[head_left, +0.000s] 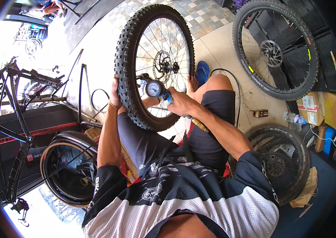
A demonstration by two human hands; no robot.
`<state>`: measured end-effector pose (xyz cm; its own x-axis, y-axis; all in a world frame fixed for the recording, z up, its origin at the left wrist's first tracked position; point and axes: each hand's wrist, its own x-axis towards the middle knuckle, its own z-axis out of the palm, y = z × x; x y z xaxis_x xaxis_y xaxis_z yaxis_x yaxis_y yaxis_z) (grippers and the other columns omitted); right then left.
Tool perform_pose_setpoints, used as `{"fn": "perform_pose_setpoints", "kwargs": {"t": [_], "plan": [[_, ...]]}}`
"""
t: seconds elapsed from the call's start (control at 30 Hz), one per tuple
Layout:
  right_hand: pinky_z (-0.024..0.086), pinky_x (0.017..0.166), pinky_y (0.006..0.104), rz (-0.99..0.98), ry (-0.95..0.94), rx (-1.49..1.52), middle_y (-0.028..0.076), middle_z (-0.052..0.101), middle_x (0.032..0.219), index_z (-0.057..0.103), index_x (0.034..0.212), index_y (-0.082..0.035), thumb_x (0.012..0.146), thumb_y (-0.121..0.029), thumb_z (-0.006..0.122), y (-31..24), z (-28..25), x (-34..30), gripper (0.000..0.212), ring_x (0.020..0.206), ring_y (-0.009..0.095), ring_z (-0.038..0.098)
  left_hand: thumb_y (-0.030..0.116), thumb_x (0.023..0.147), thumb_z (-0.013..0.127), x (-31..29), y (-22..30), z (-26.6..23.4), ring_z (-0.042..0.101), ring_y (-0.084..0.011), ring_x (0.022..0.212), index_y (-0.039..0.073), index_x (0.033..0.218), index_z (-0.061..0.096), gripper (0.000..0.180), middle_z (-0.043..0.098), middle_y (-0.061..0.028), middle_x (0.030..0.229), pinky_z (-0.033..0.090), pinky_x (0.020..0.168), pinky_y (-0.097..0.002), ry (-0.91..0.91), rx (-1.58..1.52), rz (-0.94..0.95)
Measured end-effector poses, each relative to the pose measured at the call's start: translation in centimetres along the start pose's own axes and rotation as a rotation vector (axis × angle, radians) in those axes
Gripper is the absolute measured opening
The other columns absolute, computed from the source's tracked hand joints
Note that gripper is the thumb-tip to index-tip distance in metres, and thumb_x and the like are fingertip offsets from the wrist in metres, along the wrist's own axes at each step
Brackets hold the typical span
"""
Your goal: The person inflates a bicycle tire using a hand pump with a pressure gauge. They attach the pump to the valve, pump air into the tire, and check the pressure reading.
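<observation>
A bicycle wheel (125, 89) with a knobby black tyre stands upright between my knees, its brake disc (161, 62) showing at the hub. My left hand (114, 95) grips the tyre's left side; its fingers are partly hidden behind the tread. A tyre inflator gun (155, 89) with a round dial gauge sits at the lower part of the rim. Closed around its blue handle is my right hand (180, 104). Below that hand, a brass-coloured hose fitting (199, 125) runs toward my right thigh. The joint between inflator and valve is hard to make out.
A bare bike frame (27, 137) stands at left, above a tan-walled wheel (45, 174). Another wheel (236, 51) leans at far right, with stacked wheels (300, 174) nearer. A blue slipper (202, 71), small box (259, 113), plastic bottle (292, 117) and cartons (311, 104) are also at right.
</observation>
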<state>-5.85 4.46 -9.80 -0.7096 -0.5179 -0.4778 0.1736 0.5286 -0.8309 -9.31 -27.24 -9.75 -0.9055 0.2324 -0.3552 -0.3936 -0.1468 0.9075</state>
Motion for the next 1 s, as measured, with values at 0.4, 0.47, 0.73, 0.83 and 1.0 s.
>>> {"fn": "perform_pose_setpoints", "kwargs": {"t": [0.4,0.47,0.73,0.83,1.0], "plan": [[0.055,0.071,0.0511,-0.005,0.008,0.000,0.035,0.067,0.088,0.044,0.127,0.005,0.082,-0.016,0.062,0.00,-0.07,-0.04,0.053,0.079,0.047,0.070,0.093,0.083,0.035,-0.04,0.49,0.40,0.073,-0.0289,0.090,-0.003,0.142,0.051,0.114,0.071,-0.0221,0.107,0.062,0.078,-0.0407,-0.011,0.002,-0.023],[0.055,0.073,0.0514,-0.011,0.013,-0.007,0.035,0.067,0.088,0.044,0.127,0.005,0.082,-0.016,0.062,0.04,-0.03,-0.04,0.053,0.081,0.048,0.070,0.093,0.083,0.035,-0.07,0.47,0.47,0.073,-0.0290,0.089,-0.003,0.142,0.051,0.114,0.071,-0.0226,0.107,0.063,0.077,-0.0407,0.000,0.010,-0.012],[0.054,0.074,0.0521,-0.053,0.040,-0.015,0.035,0.067,0.088,0.042,0.128,0.005,0.083,-0.015,0.062,-0.08,-0.12,-0.30,0.054,0.082,0.049,0.069,0.085,0.090,0.041,-0.32,0.77,0.60,0.073,-0.0266,0.090,0.001,0.133,0.059,0.096,0.073,-0.0193,0.105,0.062,0.079,-0.0391,-0.066,-0.063,0.003],[0.054,0.074,0.0518,-0.063,0.032,0.008,0.035,0.066,0.087,0.042,0.127,0.005,0.083,-0.016,0.062,0.06,-0.11,-0.29,0.053,0.082,0.049,0.069,0.085,0.090,0.040,-0.31,0.66,0.49,0.073,-0.0267,0.089,0.001,0.132,0.059,0.095,0.073,-0.0193,0.105,0.062,0.079,-0.0392,-0.069,-0.070,-0.001],[0.055,0.070,0.0501,-0.061,0.037,-0.046,0.033,0.066,0.085,0.041,0.127,0.007,0.083,-0.016,0.063,-0.05,0.00,0.03,0.054,0.078,0.046,0.069,0.092,0.084,0.037,-0.34,0.55,0.28,0.073,-0.0297,0.088,-0.002,0.140,0.053,0.111,0.071,-0.0231,0.106,0.062,0.079,-0.0415,-0.003,-0.024,-0.050]]}}
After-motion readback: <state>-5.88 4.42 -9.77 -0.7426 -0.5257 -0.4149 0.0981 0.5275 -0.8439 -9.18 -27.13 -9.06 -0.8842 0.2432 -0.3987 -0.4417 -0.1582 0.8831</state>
